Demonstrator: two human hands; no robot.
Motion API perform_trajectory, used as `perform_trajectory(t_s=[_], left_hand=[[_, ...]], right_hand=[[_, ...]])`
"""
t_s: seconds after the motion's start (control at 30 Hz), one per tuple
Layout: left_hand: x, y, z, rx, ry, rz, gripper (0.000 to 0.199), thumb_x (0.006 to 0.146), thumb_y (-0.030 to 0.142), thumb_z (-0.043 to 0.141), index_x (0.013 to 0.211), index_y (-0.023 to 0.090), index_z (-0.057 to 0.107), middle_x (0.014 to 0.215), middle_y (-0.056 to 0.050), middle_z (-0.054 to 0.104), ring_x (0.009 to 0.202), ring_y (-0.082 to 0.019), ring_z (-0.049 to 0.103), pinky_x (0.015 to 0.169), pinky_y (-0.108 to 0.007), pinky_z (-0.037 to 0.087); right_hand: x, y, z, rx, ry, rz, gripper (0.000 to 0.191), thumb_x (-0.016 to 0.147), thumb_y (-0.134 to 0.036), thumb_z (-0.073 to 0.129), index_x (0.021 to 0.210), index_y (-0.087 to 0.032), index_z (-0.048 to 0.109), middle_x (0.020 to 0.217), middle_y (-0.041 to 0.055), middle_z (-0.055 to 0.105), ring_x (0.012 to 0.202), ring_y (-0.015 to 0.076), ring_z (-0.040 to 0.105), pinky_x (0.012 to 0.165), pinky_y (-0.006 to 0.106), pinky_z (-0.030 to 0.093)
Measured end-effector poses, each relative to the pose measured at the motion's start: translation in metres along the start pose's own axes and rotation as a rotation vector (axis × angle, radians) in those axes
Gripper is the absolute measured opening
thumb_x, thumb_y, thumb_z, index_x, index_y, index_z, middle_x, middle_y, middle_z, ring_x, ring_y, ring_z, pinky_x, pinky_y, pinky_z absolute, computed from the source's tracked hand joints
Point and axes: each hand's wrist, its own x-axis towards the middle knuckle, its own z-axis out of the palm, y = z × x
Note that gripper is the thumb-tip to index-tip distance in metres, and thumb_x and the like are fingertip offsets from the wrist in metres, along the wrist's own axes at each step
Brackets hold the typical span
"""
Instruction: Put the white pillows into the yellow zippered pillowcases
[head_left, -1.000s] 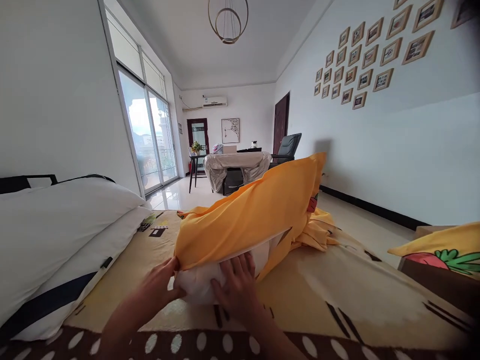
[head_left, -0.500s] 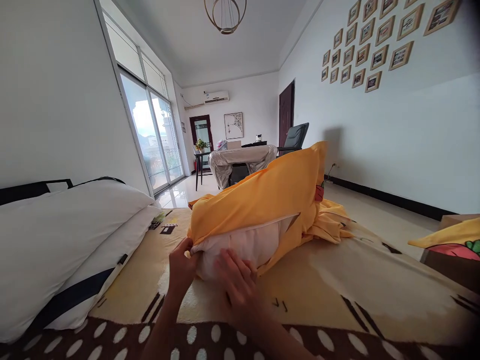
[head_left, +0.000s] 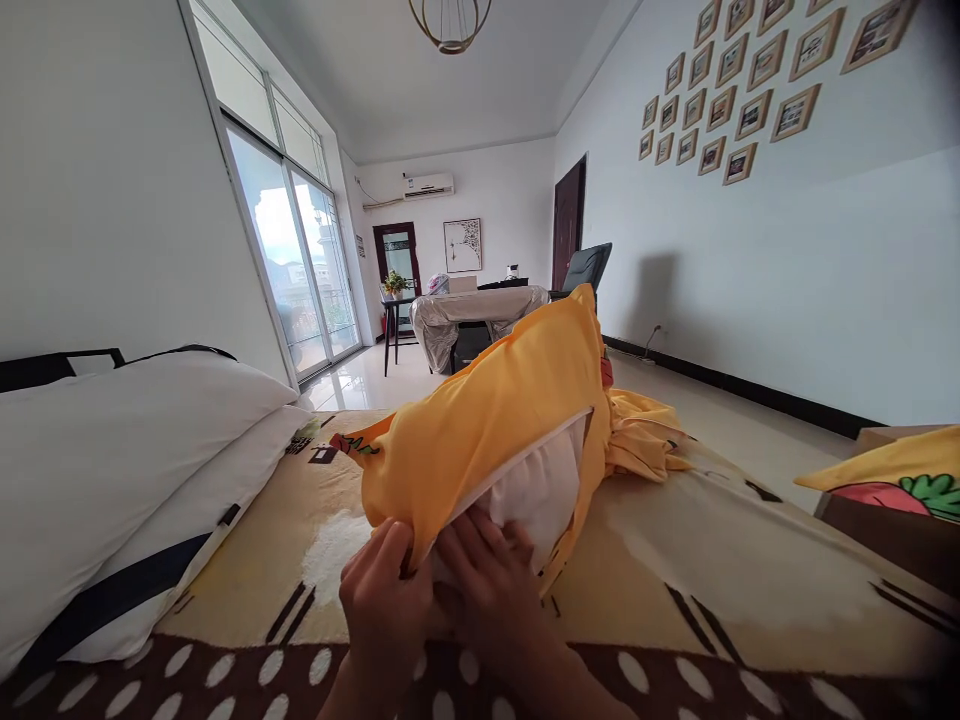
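Note:
A yellow pillowcase [head_left: 480, 430] stands on the bed in front of me, its long opening turned toward me. Inside it, a white pillow insert [head_left: 544, 480] shows through the gap. My left hand [head_left: 386, 590] is closed on the pillowcase's edge at the left end of the opening. With its fingers bent into the opening, my right hand [head_left: 487, 580] presses on the white insert; the fingertips are partly hidden, and I cannot tell whether they pinch it.
White pillows [head_left: 135, 470] lie at the left. More yellow cloth [head_left: 645, 435] is bunched behind the pillowcase. A cardboard box [head_left: 862, 530] with yellow printed fabric [head_left: 900, 480] stands at the right. Beyond the patterned blanket [head_left: 720, 560] are a covered table [head_left: 480, 303] and a chair [head_left: 585, 270].
My left hand has pulled the pillowcase edge down and toward me, covering more of the insert's left end. My right hand has pushed into the opening. The pillowcase's right end has shifted left.

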Motion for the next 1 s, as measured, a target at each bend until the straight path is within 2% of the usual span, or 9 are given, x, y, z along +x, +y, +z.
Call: perform_trajectory(t_s=[0.2, 0.4, 0.5, 0.6, 0.7, 0.83, 1.0], left_hand=[[0.003, 0.012, -0.015, -0.058, -0.114, 0.023, 0.027, 0.078, 0.008, 0.05, 0.058, 0.019, 0.034, 0.051, 0.007, 0.036, 0.045, -0.007, 0.031, 0.048, -0.017, 0.031], [0.003, 0.02, -0.026, -0.02, -0.193, 0.057, 0.026, 0.077, 0.007, 0.047, 0.06, 0.02, 0.034, 0.052, 0.006, 0.038, 0.047, -0.008, 0.034, 0.049, -0.018, 0.033], [-0.001, 0.021, -0.02, -0.042, -0.152, 0.078, 0.026, 0.077, 0.006, 0.048, 0.06, 0.02, 0.035, 0.053, 0.006, 0.038, 0.048, -0.007, 0.036, 0.051, -0.019, 0.033], [-0.001, 0.017, -0.007, -0.061, -0.008, 0.135, 0.026, 0.078, 0.005, 0.052, 0.062, 0.019, 0.038, 0.053, 0.006, 0.039, 0.05, -0.008, 0.037, 0.053, -0.019, 0.034], [0.002, 0.01, 0.005, -0.017, 0.1, 0.254, 0.013, 0.08, 0.006, 0.059, 0.078, 0.016, 0.052, 0.064, 0.002, 0.052, 0.06, -0.01, 0.047, 0.06, -0.02, 0.04], [0.003, 0.004, 0.008, 0.056, 0.075, 0.385, 0.017, 0.078, 0.004, 0.062, 0.094, 0.012, 0.059, 0.079, -0.007, 0.062, 0.074, -0.016, 0.053, 0.072, -0.029, 0.045], [-0.006, 0.019, 0.007, -0.048, 0.007, 0.382, 0.018, 0.082, 0.0, 0.05, 0.092, 0.011, 0.06, 0.074, -0.007, 0.062, 0.071, -0.016, 0.053, 0.07, -0.031, 0.042]], right_hand=[[0.006, 0.003, -0.007, 0.0, 0.025, 0.016, 0.024, 0.088, -0.029, 0.047, 0.106, -0.028, 0.064, 0.093, 0.0055, 0.063, 0.096, 0.024, 0.048, 0.082, 0.037, 0.028], [0.006, 0.005, -0.008, -0.055, 0.096, -0.024, 0.022, 0.088, -0.025, 0.045, 0.089, -0.026, 0.067, 0.084, 0.0069, 0.055, 0.083, 0.0231, 0.045, 0.072, 0.036, 0.031], [0.004, 0.008, -0.008, -0.035, 0.145, -0.053, 0.025, 0.089, -0.023, 0.042, 0.079, -0.024, 0.064, 0.075, 0.0054, 0.052, 0.074, 0.0202, 0.043, 0.067, 0.033, 0.03], [0.001, 0.009, -0.003, -0.014, 0.13, -0.09, 0.025, 0.091, -0.023, 0.041, 0.075, -0.021, 0.06, 0.068, 0.0039, 0.05, 0.066, 0.0177, 0.041, 0.06, 0.031, 0.026], [-0.001, 0.005, 0.002, -0.009, 0.093, -0.126, 0.025, 0.091, -0.019, 0.041, 0.071, -0.019, 0.057, 0.065, 0.0033, 0.049, 0.062, 0.0171, 0.04, 0.058, 0.032, 0.025], [0.001, -0.003, 0.003, 0.01, 0.044, -0.13, 0.028, 0.093, -0.017, 0.037, 0.076, -0.018, 0.059, 0.068, 0.0045, 0.054, 0.062, 0.0177, 0.043, 0.057, 0.032, 0.028], [0.002, -0.003, 0.008, 0.069, 0.051, -0.11, 0.031, 0.094, -0.019, 0.036, 0.076, -0.02, 0.062, 0.067, 0.0047, 0.06, 0.064, 0.0178, 0.05, 0.06, 0.033, 0.038]])
